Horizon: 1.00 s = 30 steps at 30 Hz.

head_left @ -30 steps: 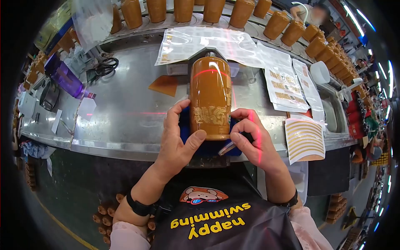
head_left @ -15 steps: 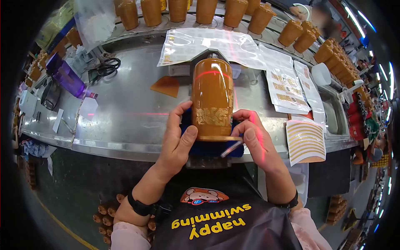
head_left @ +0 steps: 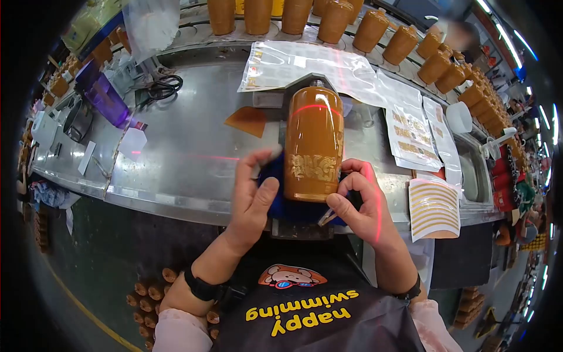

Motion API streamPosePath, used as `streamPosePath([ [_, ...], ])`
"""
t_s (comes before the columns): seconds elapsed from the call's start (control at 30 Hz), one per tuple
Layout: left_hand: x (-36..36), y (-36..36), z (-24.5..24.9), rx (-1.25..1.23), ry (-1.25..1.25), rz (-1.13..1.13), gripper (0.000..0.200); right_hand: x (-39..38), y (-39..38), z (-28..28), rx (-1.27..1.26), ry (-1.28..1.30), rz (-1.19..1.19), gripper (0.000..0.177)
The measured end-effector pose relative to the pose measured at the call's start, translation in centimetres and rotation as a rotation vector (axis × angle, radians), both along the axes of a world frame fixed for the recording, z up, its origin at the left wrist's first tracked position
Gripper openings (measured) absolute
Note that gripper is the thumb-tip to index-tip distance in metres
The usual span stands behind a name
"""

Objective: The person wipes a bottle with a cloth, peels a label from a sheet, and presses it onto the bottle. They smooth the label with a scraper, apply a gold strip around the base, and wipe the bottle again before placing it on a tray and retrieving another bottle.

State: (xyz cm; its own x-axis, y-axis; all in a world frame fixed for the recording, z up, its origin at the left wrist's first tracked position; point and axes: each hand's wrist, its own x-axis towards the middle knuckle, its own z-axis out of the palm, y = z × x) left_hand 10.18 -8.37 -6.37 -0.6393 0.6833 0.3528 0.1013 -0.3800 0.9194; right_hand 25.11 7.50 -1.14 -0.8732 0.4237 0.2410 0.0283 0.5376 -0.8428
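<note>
A glossy brown bottle (head_left: 314, 132) lies on its side, its neck pointing away from me into a dark bracket (head_left: 301, 82). Raised gold relief decorates the bottle near its base, and a red laser line crosses its upper body. Under it is a blue cloth (head_left: 273, 176). My left hand (head_left: 247, 202) is open beside the bottle, fingers and thumb apart. At the base's right corner, my right hand (head_left: 365, 202) has thumb and fingers pinched together. A slim metal tool (head_left: 328, 216) sticks out below that hand, its other end hidden in the fingers.
Printed sticker sheets (head_left: 410, 132) lie right, with a gold-striped sheet (head_left: 434, 208) nearer me. A brown offcut (head_left: 246, 121), black scissors (head_left: 165, 88) and a purple bottle (head_left: 104, 97) are left. Brown bottles (head_left: 337, 22) line the conveyor behind; another person (head_left: 460, 38) is far right.
My left hand has come off the bottle's side. The strip end jutting right from the base no longer shows, and my right fingers are now at that corner. The view has shifted slightly.
</note>
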Motion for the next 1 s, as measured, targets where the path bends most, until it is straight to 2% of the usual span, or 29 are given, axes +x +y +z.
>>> streamPosePath([
  [0.03, 0.1, -0.6, -0.2, 0.022, -0.03, 0.031, 0.038, 0.0, 0.0, 0.0, 0.006, 0.003, 0.003, 0.027],
  [0.07, 0.1, -1.2, -0.1, -0.031, 0.236, 0.159, 0.027, -0.1, 0.1, -0.1, 0.012, 0.006, 0.004, 0.027],
  [0.13, 0.3, -1.5, 0.2, 0.018, 0.672, 0.245, 0.023, 0.0, 0.0, -0.2, 0.01, 0.002, -0.005, 0.026],
  [0.23, 0.6, -0.9, 1.3, 0.086, 0.789, 0.295, 0.023, -0.1, 0.0, 0.0, 0.011, -0.012, -0.008, 0.026],
  [0.53, 0.4, -2.3, -0.1, -0.023, 0.906, 0.37, 0.022, -0.1, 0.2, -0.1, -0.008, -0.008, 0.043, 0.024],
  [0.63, 0.3, -1.7, 1.1, 0.028, 1.162, 0.304, 0.025, 0.4, 1.0, -0.2, -0.08, -0.015, 0.113, 0.024],
  [0.8, -1.0, -0.3, 2.3, 0.101, 1.415, 0.238, 0.028, 0.7, 2.0, -0.3, -0.265, -0.026, 0.176, 0.025],
  [0.9, -1.2, 0.6, 3.2, 0.161, 1.481, 0.182, 0.027, 1.1, 2.2, 0.2, -0.125, -0.032, 0.228, 0.023],
  [1.0, -1.5, 1.2, 4.0, 0.191, 1.549, 0.113, 0.025, 1.0, 2.6, -0.3, -0.087, -0.016, 0.232, 0.023],
])
